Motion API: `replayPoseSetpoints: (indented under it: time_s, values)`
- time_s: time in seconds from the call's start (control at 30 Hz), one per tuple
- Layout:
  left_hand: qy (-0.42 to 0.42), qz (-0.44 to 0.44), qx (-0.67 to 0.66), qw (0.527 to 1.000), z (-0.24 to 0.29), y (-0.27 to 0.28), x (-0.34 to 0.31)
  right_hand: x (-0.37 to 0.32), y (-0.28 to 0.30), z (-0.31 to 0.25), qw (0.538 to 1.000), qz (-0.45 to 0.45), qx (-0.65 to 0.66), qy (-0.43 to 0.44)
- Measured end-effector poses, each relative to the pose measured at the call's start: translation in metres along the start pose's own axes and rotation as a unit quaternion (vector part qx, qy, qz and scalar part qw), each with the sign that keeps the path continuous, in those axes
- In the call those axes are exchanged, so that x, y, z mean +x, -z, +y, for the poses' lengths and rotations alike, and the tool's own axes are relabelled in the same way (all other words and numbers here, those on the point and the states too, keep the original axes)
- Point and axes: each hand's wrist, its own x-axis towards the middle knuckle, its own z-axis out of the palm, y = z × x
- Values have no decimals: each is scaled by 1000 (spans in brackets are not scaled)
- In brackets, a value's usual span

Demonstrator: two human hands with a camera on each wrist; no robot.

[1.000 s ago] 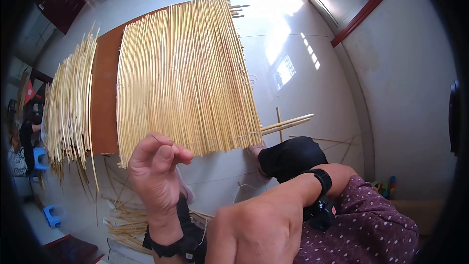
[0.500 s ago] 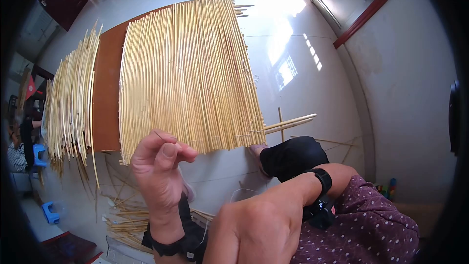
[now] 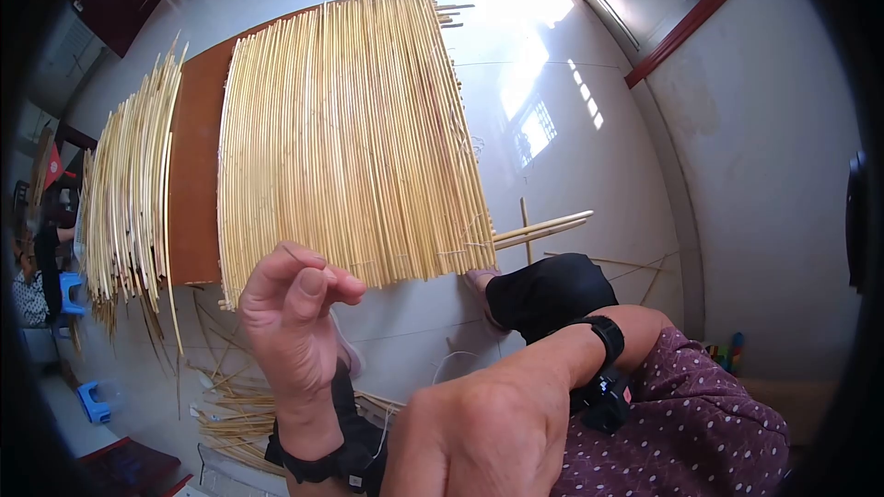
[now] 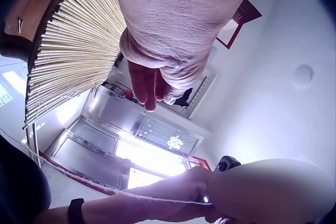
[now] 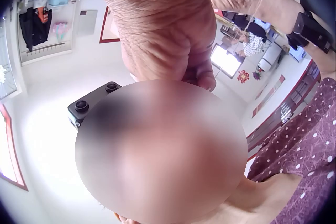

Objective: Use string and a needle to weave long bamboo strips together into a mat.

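In the head view my left hand [image 3: 295, 331] is raised in front of a reed mat [image 3: 341, 138]. Its thumb and forefinger pinch a thin needle [image 3: 299, 254], seen as a fine dark line. My right hand [image 3: 488, 423] is close to the camera with its back turned up, so its fingertips are hidden there. The left wrist view shows a white thread [image 4: 126, 193] running to the fingers of the right hand, which hold it close to the blurred face. In the right wrist view the curled fingers [image 5: 206, 79] of that hand show above the blur.
The mat lies on a brown board [image 3: 198, 166], beside a pile of loose reeds [image 3: 129, 193]. More reeds [image 3: 239, 423] lie on the floor at lower left. Several sticks [image 3: 543, 230] poke out right of the mat, near the person's knee [image 3: 552, 294]. Blue stools [image 3: 94, 402] stand at far left.
Both hands keep nearly the same pose. The thread's loop above the right hand has shifted a little, and the head view has swayed slightly.
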Motion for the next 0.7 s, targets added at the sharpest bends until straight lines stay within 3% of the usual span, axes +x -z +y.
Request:
replayPoseSetpoints:
  time_s: [0.03, 0.17, 0.23, 0.27, 0.33, 0.37, 0.43, 0.53, 0.7]
  values:
    - [0, 0, 0, 1000, 0, -1, 0, -2, -4, -2, 998, 40, 29, -32]
    - [-8, 25, -15, 1000, -2, -4, 0, -1, -1, -7, 998, 46, 41, -32]
    - [-8, 27, -13, 1000, -2, -5, 0, 4, 8, -25, 987, 7, 43, -155]
    - [-9, 31, -12, 999, -3, -5, 0, 11, 17, -25, 987, 6, 43, -155]
    - [-13, 34, -11, 999, -3, -5, 1, 22, 35, -22, 986, -123, 27, -110]
    - [-12, 29, -9, 999, -3, -6, 1, 16, 31, -19, 986, -124, 27, -109]
    - [-12, 23, -8, 1000, -3, -7, 2, -1, 18, -11, 994, -55, 9, -96]
    - [-17, 21, -9, 1000, -5, -7, 0, 7, 8, -10, 999, -13, 4, -37]
    - [-12, 22, -7, 1000, -4, -7, 1, 8, 2, -11, 999, 28, 31, -21]
